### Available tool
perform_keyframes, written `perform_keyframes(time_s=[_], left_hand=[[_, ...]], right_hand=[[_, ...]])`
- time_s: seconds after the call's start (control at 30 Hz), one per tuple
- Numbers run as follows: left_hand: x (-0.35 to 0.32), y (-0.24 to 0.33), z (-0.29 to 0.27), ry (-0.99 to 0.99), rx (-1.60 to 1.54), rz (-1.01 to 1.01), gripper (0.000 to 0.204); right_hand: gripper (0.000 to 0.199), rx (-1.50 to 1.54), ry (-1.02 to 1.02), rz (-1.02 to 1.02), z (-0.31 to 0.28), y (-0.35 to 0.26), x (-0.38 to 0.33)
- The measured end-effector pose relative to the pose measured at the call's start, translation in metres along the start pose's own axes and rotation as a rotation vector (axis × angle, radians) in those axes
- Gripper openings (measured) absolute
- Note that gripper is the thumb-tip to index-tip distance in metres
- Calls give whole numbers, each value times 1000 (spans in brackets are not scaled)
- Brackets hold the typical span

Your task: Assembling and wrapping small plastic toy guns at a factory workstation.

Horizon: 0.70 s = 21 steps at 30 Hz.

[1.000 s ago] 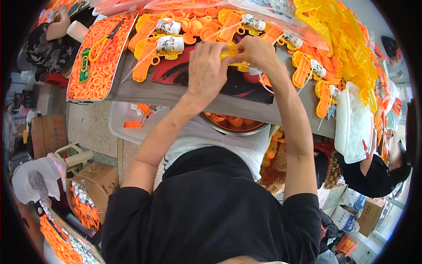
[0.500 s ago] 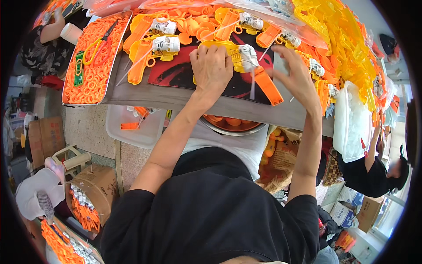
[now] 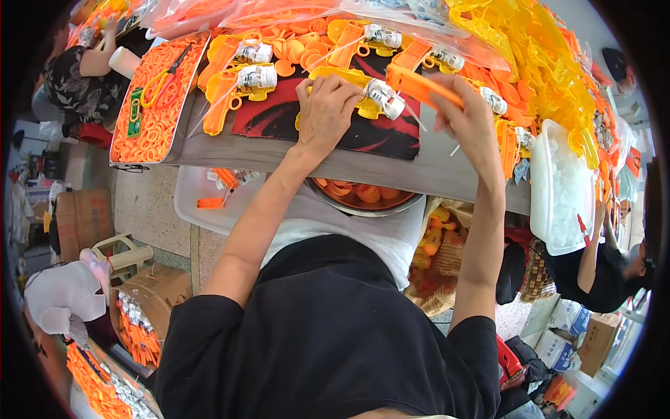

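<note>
My left hand (image 3: 323,115) is closed around a yellow plastic toy shell (image 3: 338,72) above the dark mat (image 3: 380,140). A white mechanism (image 3: 384,98) sits in the shell's right end. My right hand (image 3: 466,115) is raised just right of it, its fingers closed on a long orange plastic piece (image 3: 419,85) that points left over the mechanism. Farther left lies a partly assembled toy with an orange handle (image 3: 220,103), a white mechanism and a thin pale stick. Similar ones stand along the back and right of the mat.
A tray (image 3: 169,150) of orange rings at left carries scissors (image 3: 167,73). Loose orange discs (image 3: 301,50) and yellow shells (image 3: 530,63) are heaped behind. A white bin (image 3: 537,202) of clear parts stands right; a metal bowl (image 3: 370,210) sits below the table edge. Other people work nearby.
My right hand, open before, has taken hold of the orange piece and lifted it off the mat, swinging it up level. My left hand stays on the yellow shell.
</note>
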<state>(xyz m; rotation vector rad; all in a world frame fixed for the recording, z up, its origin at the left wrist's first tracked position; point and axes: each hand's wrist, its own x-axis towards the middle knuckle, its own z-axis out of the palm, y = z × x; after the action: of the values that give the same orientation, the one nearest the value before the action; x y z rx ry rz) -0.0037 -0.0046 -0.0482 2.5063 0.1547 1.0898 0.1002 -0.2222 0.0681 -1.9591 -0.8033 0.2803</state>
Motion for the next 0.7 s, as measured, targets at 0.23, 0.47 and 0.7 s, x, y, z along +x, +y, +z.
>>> perform_keyframes(time_s=[0.23, 0.47, 0.7], left_hand=[[6, 5, -1, -118, -179, -64, 22], [5, 3, -3, -119, -194, -46, 22], [5, 1, -2, -49, -77, 88, 9]], right_hand=[[22, -56, 256, -137, 3, 29, 85], [22, -303, 256, -82, 10, 32, 91], [25, -385, 318, -489, 33, -6, 72]])
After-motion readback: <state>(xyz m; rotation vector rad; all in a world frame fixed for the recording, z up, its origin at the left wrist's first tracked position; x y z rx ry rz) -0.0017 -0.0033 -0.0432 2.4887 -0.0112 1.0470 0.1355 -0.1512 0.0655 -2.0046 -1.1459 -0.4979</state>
